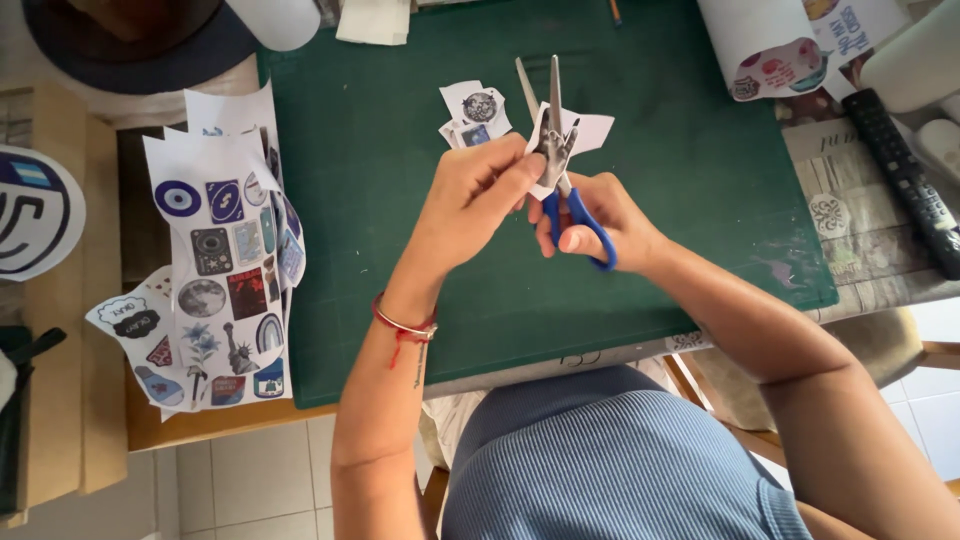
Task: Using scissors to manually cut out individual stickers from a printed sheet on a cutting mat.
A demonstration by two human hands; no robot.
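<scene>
My left hand pinches a small paper sticker cut-out with a grey figure on it, held above the green cutting mat. In my right hand are blue-handled scissors, fingers through the loops. The blades are spread apart and point away from me, around the paper. A few cut-out stickers lie on the mat just beyond my left hand. A red bracelet circles my left wrist.
A printed sticker sheet lies over more sheets at the mat's left edge. A curled sticker sheet sits at the top right, a black remote control to the right, a round sticker at far left.
</scene>
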